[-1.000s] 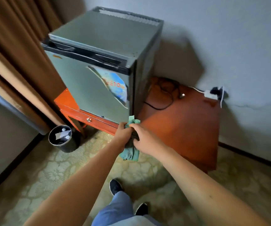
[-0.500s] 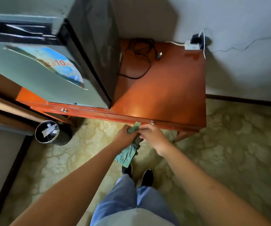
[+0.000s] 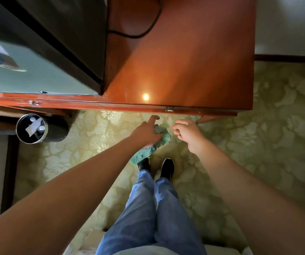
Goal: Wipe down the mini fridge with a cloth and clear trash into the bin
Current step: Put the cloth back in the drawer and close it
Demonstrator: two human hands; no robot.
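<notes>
Left hand [image 3: 146, 132] held the crumpled green cloth [image 3: 155, 142]; right hand [image 3: 186, 130] hung loose at three o'clock. Bunch it flat before wiping.

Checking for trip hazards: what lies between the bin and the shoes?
Head view: only bare carpet between bin and shoes.

Mini fridge [image 3: 43, 43] on wooden table [image 3: 184, 67]

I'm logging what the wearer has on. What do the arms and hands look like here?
Both arms are bare, with no sleeves in view. The left hand and right hand wear no gloves; no rings, watch or markings show.
</notes>
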